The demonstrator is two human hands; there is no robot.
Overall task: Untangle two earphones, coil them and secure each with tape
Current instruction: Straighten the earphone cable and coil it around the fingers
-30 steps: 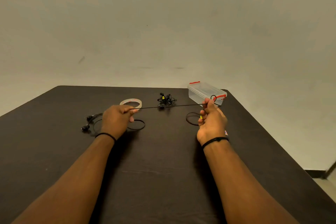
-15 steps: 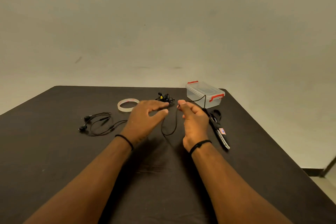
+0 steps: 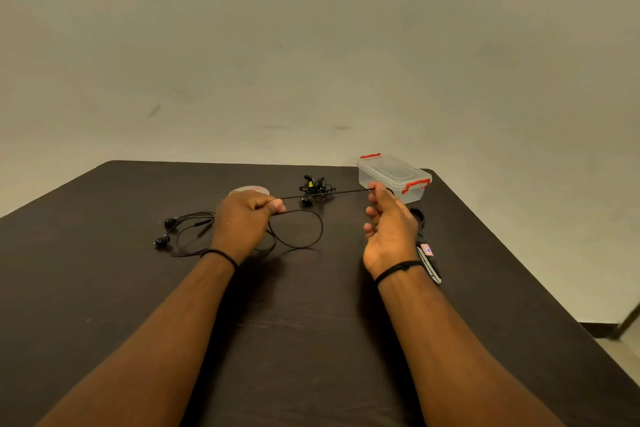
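Black cord runs taut across the middle of the dark table, pinched at its 9 o'clock end by the left hand and at its 3 o'clock end by the right hand, with slack looping below and the earbuds lying at 9 o'clock. Keeping even, gentle tension while folding equal loops should give a tidy coil without kinks. Both forearms reach forward, left knuckles up, right palm turned inward; the other earphone sits bunched at 12 o'clock beside the tape.
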